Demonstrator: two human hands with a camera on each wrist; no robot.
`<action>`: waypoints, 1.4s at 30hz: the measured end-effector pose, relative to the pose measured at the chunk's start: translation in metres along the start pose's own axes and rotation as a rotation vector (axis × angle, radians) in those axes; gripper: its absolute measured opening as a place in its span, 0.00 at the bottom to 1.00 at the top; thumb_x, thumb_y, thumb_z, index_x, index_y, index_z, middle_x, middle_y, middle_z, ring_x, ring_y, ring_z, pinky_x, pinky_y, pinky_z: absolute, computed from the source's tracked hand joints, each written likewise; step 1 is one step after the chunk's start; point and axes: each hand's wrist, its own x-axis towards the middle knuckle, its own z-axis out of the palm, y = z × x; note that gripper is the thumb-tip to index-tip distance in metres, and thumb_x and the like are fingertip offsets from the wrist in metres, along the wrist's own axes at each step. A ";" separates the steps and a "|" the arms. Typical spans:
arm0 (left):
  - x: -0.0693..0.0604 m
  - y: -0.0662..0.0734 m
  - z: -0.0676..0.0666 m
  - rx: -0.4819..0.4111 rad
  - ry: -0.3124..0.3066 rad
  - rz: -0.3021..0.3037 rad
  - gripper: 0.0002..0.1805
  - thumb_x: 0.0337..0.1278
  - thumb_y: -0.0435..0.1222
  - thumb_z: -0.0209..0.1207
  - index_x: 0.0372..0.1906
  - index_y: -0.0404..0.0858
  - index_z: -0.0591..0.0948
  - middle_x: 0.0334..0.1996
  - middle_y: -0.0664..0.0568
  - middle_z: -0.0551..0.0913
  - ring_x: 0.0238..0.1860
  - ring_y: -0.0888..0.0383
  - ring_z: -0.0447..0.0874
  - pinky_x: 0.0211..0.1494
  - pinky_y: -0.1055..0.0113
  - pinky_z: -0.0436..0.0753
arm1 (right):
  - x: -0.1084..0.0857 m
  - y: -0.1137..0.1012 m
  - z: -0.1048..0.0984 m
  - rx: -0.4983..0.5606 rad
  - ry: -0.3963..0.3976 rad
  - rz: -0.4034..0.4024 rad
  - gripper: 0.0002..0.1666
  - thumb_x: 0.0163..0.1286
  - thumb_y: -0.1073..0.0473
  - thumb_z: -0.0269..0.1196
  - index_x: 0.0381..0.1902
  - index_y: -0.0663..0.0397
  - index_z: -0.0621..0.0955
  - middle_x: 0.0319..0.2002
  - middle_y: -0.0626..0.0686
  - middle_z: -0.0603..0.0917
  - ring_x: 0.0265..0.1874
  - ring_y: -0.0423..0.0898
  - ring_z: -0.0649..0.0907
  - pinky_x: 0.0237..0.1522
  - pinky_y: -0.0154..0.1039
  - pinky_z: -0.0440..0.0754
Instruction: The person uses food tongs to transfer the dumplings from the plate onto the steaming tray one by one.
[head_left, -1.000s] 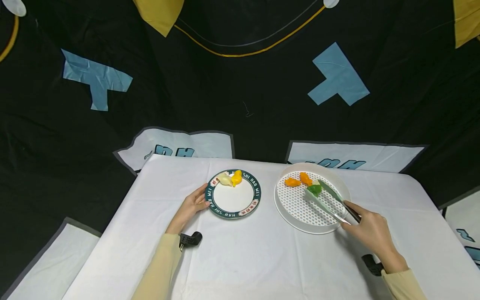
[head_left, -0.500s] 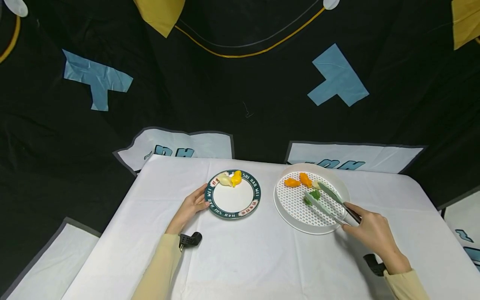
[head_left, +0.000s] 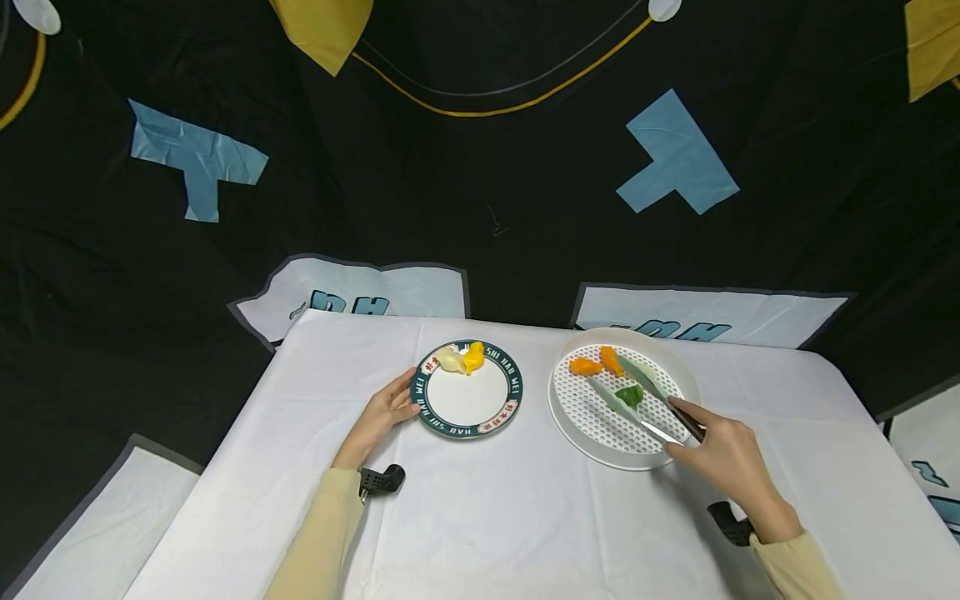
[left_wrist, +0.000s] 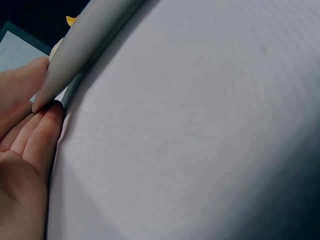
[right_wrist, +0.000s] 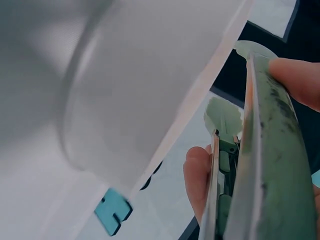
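Note:
My left hand [head_left: 384,415] pinches the left rim of a green-rimmed white plate [head_left: 465,408], thumb above and fingers beneath in the left wrist view. On the plate, a pale lump [head_left: 450,360] touches a yellow lump [head_left: 473,357]. My right hand [head_left: 723,454] holds green-tipped tongs [head_left: 617,403], their arms spread over a round white perforated tray [head_left: 600,427]. A green piece [head_left: 630,396] lies between the arms. The tips are near two small orange pieces [head_left: 585,367], one arm partly covering the right-hand piece. The right wrist view shows the tongs' green handle [right_wrist: 280,160] up close.
A white cloth [head_left: 510,517] covers the table. The perforated tray sits within a wider white rim [head_left: 678,362]. Behind the table hangs a black backdrop [head_left: 465,200] with blue and yellow patches. Each wrist carries a black camera [head_left: 382,479].
The green piece has come free of the tongs and lies in the tray. My right hand and the tongs have shifted left toward the orange pieces. The left hand and plate stay put.

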 end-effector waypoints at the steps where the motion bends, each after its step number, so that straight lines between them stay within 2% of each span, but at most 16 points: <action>1: 0.000 0.000 0.000 -0.001 -0.001 -0.001 0.39 0.62 0.24 0.55 0.74 0.33 0.52 0.72 0.36 0.53 0.71 0.47 0.55 0.66 0.72 0.67 | 0.001 -0.002 0.001 0.005 0.000 -0.001 0.36 0.45 0.59 0.72 0.56 0.64 0.79 0.44 0.71 0.82 0.26 0.53 0.78 0.24 0.44 0.75; 5: -0.001 0.000 0.001 0.004 0.000 -0.003 0.39 0.62 0.25 0.56 0.75 0.34 0.52 0.72 0.37 0.53 0.71 0.47 0.55 0.66 0.71 0.66 | 0.006 -0.012 0.007 0.022 0.003 -0.019 0.36 0.45 0.60 0.72 0.55 0.65 0.80 0.44 0.72 0.81 0.34 0.58 0.82 0.32 0.52 0.80; 11: 0.000 0.000 0.001 -0.006 -0.003 0.004 0.39 0.61 0.23 0.55 0.74 0.33 0.52 0.72 0.37 0.53 0.71 0.47 0.55 0.65 0.73 0.67 | 0.015 -0.026 0.019 0.046 -0.011 -0.058 0.35 0.44 0.60 0.72 0.55 0.64 0.80 0.41 0.69 0.83 0.32 0.55 0.81 0.31 0.48 0.80; 18: 0.001 -0.002 0.000 -0.009 -0.009 0.014 0.39 0.61 0.23 0.55 0.74 0.32 0.51 0.72 0.36 0.53 0.71 0.46 0.55 0.65 0.72 0.67 | 0.027 -0.046 0.036 0.076 -0.006 -0.157 0.36 0.42 0.61 0.73 0.53 0.64 0.81 0.43 0.63 0.85 0.33 0.53 0.82 0.35 0.49 0.82; 20: 0.001 -0.002 0.000 -0.008 -0.008 0.013 0.39 0.61 0.23 0.55 0.74 0.32 0.51 0.72 0.36 0.53 0.71 0.46 0.55 0.65 0.72 0.67 | 0.030 -0.052 0.040 0.086 -0.009 -0.182 0.36 0.42 0.61 0.73 0.53 0.64 0.81 0.43 0.62 0.85 0.29 0.50 0.82 0.33 0.47 0.82; 25: 0.000 -0.001 0.001 -0.015 -0.004 0.012 0.39 0.60 0.23 0.55 0.74 0.32 0.52 0.72 0.36 0.54 0.71 0.47 0.55 0.65 0.73 0.68 | 0.039 -0.067 0.049 0.096 -0.027 -0.234 0.36 0.41 0.60 0.71 0.54 0.62 0.81 0.43 0.60 0.85 0.25 0.48 0.80 0.30 0.44 0.81; 31: 0.001 -0.001 0.000 -0.024 -0.008 0.030 0.39 0.60 0.22 0.55 0.74 0.32 0.51 0.72 0.35 0.54 0.70 0.46 0.56 0.64 0.74 0.68 | 0.050 -0.080 0.061 0.069 -0.036 -0.270 0.37 0.41 0.58 0.69 0.55 0.59 0.81 0.46 0.57 0.85 0.31 0.50 0.84 0.34 0.46 0.84; 36: 0.001 -0.003 -0.002 -0.031 -0.024 0.050 0.39 0.60 0.21 0.54 0.74 0.30 0.52 0.71 0.33 0.55 0.70 0.44 0.56 0.64 0.73 0.69 | 0.057 -0.090 0.070 0.044 -0.051 -0.291 0.36 0.41 0.58 0.70 0.54 0.59 0.82 0.45 0.56 0.86 0.28 0.46 0.81 0.29 0.42 0.83; 39: 0.002 -0.004 -0.002 -0.034 -0.027 0.055 0.39 0.60 0.21 0.55 0.73 0.30 0.52 0.70 0.31 0.56 0.70 0.43 0.56 0.64 0.72 0.69 | 0.062 -0.097 0.075 0.027 -0.077 -0.297 0.37 0.41 0.58 0.70 0.55 0.59 0.81 0.42 0.56 0.86 0.23 0.44 0.76 0.23 0.37 0.78; 42: 0.002 -0.005 -0.002 -0.034 -0.023 0.049 0.39 0.60 0.21 0.55 0.74 0.30 0.52 0.70 0.32 0.56 0.70 0.44 0.56 0.65 0.71 0.69 | 0.066 -0.104 0.080 0.006 -0.111 -0.293 0.37 0.42 0.57 0.69 0.55 0.59 0.81 0.35 0.55 0.86 0.19 0.43 0.71 0.17 0.34 0.71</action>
